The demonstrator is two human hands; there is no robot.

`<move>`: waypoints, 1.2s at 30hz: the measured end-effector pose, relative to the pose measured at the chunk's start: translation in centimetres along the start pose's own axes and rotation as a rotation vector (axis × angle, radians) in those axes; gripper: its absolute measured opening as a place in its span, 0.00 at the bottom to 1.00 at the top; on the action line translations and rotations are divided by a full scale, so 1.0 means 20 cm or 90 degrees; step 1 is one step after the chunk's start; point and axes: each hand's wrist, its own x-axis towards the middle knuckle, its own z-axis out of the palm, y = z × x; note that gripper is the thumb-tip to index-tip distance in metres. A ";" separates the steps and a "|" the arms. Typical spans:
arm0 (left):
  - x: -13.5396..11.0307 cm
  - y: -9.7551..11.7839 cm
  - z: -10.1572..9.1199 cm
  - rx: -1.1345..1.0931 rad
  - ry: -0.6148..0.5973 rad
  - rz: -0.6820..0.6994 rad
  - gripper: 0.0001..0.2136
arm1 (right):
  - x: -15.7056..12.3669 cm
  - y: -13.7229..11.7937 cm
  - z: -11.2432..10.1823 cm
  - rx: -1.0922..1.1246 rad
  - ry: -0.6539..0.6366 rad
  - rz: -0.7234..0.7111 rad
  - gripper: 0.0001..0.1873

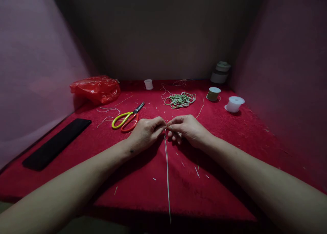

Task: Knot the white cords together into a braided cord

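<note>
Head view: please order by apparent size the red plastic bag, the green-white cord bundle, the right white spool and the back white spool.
1. Red plastic bag
2. Green-white cord bundle
3. Right white spool
4. Back white spool; it stands farther away, so real size is unsure.

Glossy, crinkled plastic bag [98,89]; matt cloth [138,191]; metal scissor blades [139,107]; smooth cord [167,169].
</note>
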 end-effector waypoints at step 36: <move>-0.01 0.01 -0.01 -0.025 -0.048 -0.024 0.07 | -0.02 0.00 -0.04 0.060 -0.065 0.038 0.09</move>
